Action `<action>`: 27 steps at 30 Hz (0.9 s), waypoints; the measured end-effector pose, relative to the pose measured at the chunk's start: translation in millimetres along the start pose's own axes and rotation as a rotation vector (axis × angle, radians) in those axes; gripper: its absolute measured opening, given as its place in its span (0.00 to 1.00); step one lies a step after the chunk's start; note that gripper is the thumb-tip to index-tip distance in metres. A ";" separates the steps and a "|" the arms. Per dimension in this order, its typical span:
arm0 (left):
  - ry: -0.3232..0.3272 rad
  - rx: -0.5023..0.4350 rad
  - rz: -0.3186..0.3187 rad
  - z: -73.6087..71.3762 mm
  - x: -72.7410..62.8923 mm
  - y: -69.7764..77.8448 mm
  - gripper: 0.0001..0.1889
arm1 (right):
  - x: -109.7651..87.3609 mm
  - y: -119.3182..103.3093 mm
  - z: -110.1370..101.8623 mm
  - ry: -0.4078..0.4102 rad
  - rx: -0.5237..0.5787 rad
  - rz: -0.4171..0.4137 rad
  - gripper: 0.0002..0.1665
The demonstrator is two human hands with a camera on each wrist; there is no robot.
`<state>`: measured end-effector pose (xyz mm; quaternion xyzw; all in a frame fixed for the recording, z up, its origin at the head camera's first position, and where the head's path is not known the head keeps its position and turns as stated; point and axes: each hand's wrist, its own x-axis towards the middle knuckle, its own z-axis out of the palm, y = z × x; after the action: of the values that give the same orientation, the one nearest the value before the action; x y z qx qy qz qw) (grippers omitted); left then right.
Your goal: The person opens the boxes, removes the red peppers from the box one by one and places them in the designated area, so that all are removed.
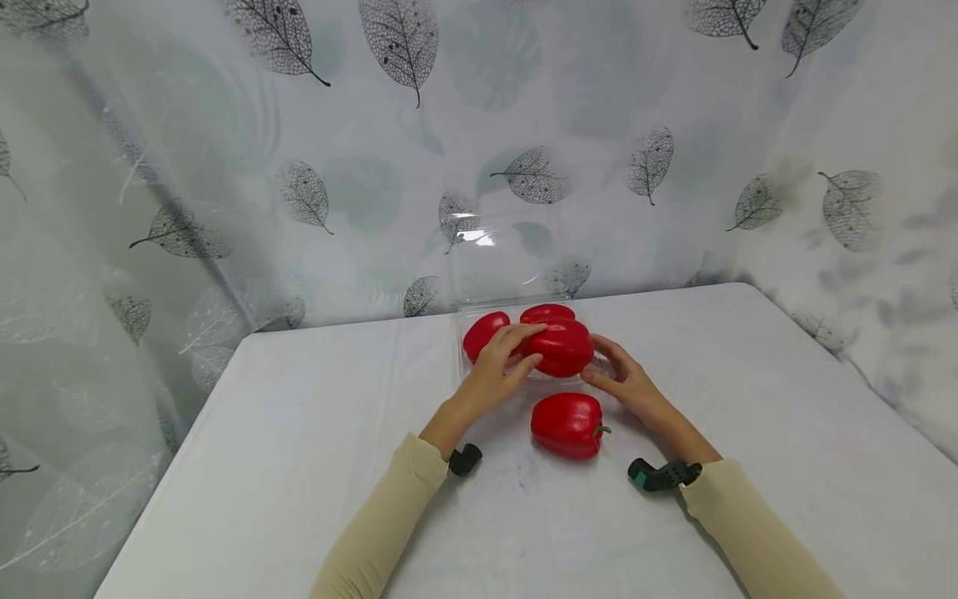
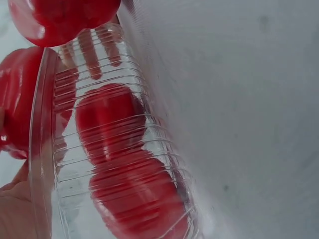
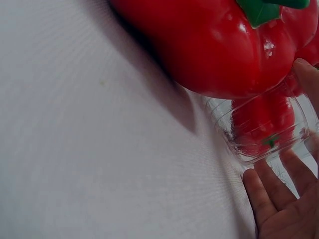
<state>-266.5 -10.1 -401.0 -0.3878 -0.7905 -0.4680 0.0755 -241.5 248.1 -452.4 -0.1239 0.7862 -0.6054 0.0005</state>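
Note:
My left hand (image 1: 497,366) grips a red bell pepper (image 1: 560,348) from its left side, over a clear plastic box (image 1: 461,366). In the left wrist view this pepper (image 2: 17,99) sits at the box rim. My right hand (image 1: 624,383) is at the box's right end, close to the held pepper. Its fingers lie fairly straight along the outside of the clear wall in the right wrist view, thumb apart. Two more red peppers (image 1: 482,334) (image 1: 548,313) lie inside the box. Another pepper (image 1: 567,426), green-stemmed, lies on its side in front.
The box's clear lid (image 1: 509,258) stands raised at the back, against a leaf-patterned curtain (image 1: 359,191). A white cloth covers the table (image 1: 299,466). Dark bands with small devices (image 1: 662,474) are on both wrists.

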 end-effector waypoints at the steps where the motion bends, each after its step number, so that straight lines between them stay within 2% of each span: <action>1: -0.002 -0.005 0.008 -0.5 -0.3 -0.4 0.27 | 0.0 0.0 0.1 0.000 -0.001 -0.001 0.45; 6: -0.012 -0.041 0.045 -3.3 -0.7 -1.0 0.28 | 0.1 -1.6 -0.6 0.008 -0.004 -0.016 0.45; 19: -0.035 -0.113 -0.007 -10.7 -8.2 -0.6 0.31 | 0.8 -3.9 0.0 -0.011 0.025 -0.004 0.44; 27: -0.039 -0.117 0.019 -12.5 -12.7 -4.5 0.32 | 0.9 -2.8 0.9 -0.026 0.014 0.003 0.42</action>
<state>-263.9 -28.2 -403.3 -0.4081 -0.7593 -0.5052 0.0416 -241.6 246.3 -449.8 -0.1306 0.7821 -0.6092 0.0124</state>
